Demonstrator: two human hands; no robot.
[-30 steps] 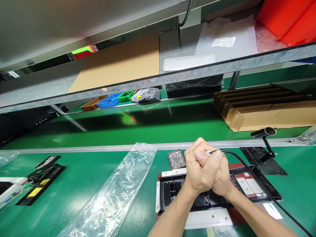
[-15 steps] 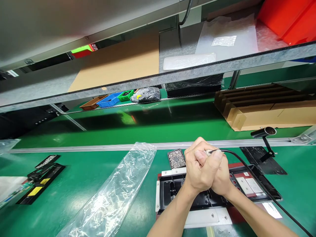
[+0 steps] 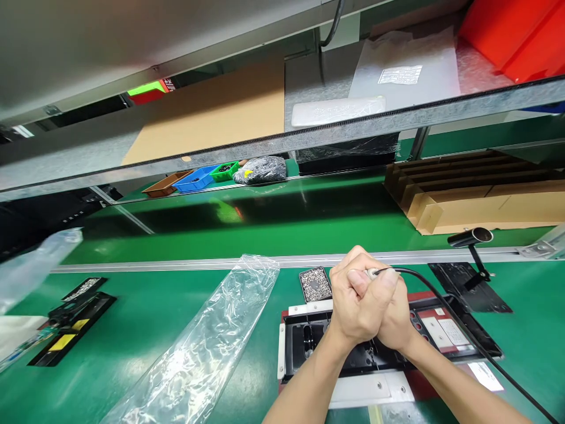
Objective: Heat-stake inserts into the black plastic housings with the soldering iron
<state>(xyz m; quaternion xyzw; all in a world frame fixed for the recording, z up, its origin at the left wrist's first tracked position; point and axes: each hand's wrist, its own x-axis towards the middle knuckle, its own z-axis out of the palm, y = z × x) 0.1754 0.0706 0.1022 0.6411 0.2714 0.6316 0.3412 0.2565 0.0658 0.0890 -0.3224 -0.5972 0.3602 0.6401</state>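
Both my hands are wrapped round a corded electric screwdriver point(image 3: 372, 273), held upright. Only its pale top end and the black cord point(image 3: 445, 297) show; its body and tip are hidden by my fingers. My left hand point(image 3: 355, 294) is closed on the left side, and my right hand point(image 3: 394, 312) is closed against it on the right. Below them lies a long black plastic housing point(image 3: 318, 347), set in a fixture point(image 3: 359, 390) with white edge blocks and a dark red base. The middle of the housing is covered by my hands.
A small tray of screws point(image 3: 315, 284) sits behind the housing. Clear plastic bags lie left, one long bag point(image 3: 207, 341) nearest. A black stand point(image 3: 472, 241) is at right, cardboard dividers point(image 3: 481, 200) behind it. A metal shelf edge point(image 3: 265, 144) crosses above the bench.
At the far left, a clear plastic bag has risen and reaches further into view. My hands and the screwdriver stay in the same place over the housing.
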